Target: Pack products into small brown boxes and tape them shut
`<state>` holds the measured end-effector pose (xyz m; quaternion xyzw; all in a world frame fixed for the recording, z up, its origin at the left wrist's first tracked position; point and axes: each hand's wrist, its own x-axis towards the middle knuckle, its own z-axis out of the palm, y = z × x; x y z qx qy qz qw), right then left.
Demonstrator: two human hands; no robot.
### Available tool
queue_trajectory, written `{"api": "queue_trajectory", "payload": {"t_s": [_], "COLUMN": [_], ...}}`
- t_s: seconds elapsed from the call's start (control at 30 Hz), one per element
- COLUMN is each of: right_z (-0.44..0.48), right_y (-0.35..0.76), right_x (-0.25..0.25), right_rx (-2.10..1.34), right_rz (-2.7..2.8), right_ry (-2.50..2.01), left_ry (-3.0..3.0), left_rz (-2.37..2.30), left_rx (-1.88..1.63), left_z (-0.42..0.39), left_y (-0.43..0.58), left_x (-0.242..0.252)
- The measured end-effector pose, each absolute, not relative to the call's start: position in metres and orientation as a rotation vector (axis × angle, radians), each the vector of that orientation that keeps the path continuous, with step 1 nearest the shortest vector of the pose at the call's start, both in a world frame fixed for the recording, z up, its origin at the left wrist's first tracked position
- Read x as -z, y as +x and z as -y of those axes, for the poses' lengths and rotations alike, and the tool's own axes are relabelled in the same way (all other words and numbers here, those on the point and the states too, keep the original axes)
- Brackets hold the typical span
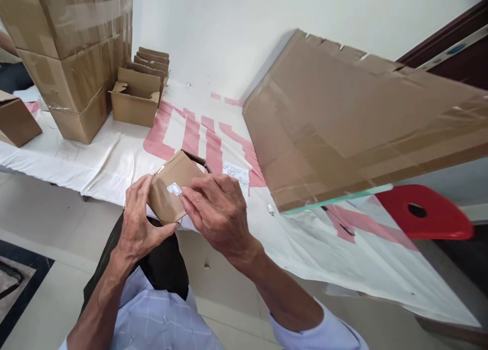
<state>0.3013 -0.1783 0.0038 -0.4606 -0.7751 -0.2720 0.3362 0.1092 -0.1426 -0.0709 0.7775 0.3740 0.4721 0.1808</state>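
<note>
A small brown cardboard box (pixel 170 207) is tilted in front of me at the table's front edge, one flap standing up at its far side. My left hand (pixel 137 223) is closed around the box's left side, thumb along the lower edge. On the face turned to me is a small white sticker (pixel 174 188) with a blue border. My right hand (pixel 217 212) has its thumb and forefinger pinched together at the sticker's right edge. Its other fingers are curled above the box, partly hiding its right side.
Open cardboard boxes (pixel 135 103) stand in a row at the back, beside a tall taped stack of cartons (pixel 72 60). A large cardboard sheet (pixel 343 131) leans on the right. A printed paper (pixel 236 174), scissors (pixel 343 225) and a red stool (pixel 427 212) are nearby.
</note>
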Motion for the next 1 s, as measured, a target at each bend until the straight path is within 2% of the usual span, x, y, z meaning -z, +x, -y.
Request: {"api": "queue_trajectory", "payload": {"t_s": [0.5, 1.0], "right_z": [0.184, 0.19], "right_y": [0.306, 0.309], "right_x": [-0.004, -0.001], "right_rx": [0.862, 0.819], "right_rz": [2.053, 2.05], "right_ry": [-1.35, -1.359], "left_ry": [2.223, 2.263], "left_rz": [-1.161, -1.19], "left_rx": [-1.51, -1.547], "left_z": [0.171, 0.179], "left_y": [0.142, 0.151], "left_x": [0.065, 0.065]}}
